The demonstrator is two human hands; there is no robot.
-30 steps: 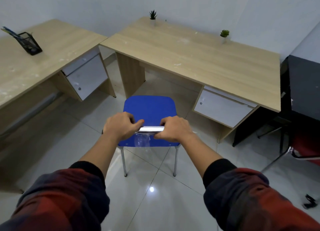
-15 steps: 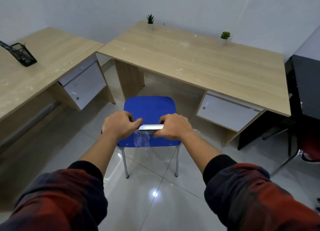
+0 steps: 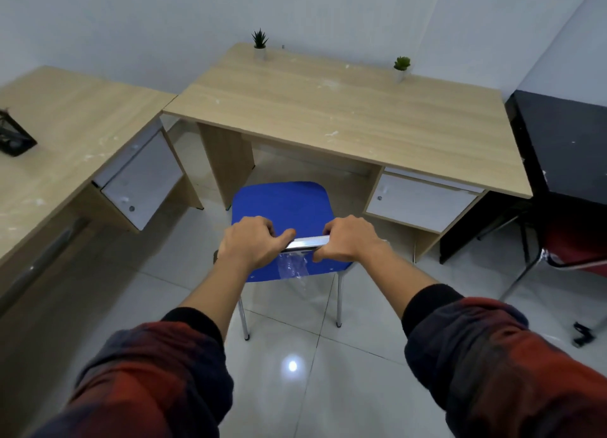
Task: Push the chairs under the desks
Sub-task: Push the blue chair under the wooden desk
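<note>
Presently the chrome top rail of the blue chair is gripped by both hands, the left hand and the right hand curled round it side by side. Ahead of the hands, the chair's seat is set just short of the wooden desk, before its open knee space. Two small potted plants are stood at the desk's far edge. Left of the hands, a black mesh holder is set on a second desk; its contents cannot be told. Glossy floor tiles are spread beneath.
</note>
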